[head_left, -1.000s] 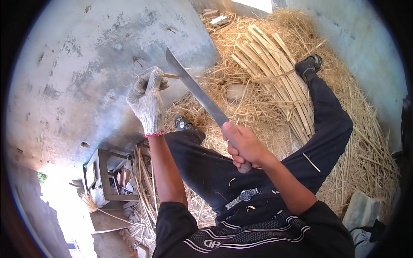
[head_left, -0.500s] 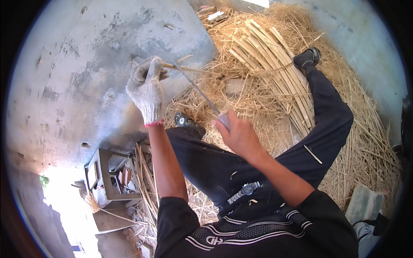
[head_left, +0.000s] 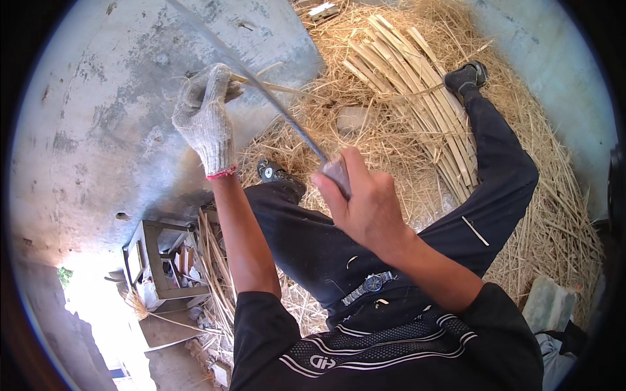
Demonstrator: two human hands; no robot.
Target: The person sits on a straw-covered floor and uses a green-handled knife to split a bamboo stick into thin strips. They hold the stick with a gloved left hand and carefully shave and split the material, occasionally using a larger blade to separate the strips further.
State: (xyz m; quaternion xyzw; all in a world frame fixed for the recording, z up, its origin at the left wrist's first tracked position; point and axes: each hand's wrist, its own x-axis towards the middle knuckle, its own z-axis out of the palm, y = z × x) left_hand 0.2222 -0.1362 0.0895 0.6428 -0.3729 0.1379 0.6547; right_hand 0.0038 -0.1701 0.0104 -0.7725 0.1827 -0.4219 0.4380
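At the far left a small metal stand sits on the concrete floor, with thin sticks leaning beside it. Our gloved left hand has its grip wrapped around a thin bamboo strip, held up above the floor. Our bare right hand grips the handle of a long knife, whose blade crosses the strip. Further right, split bamboo slats lie on straw.
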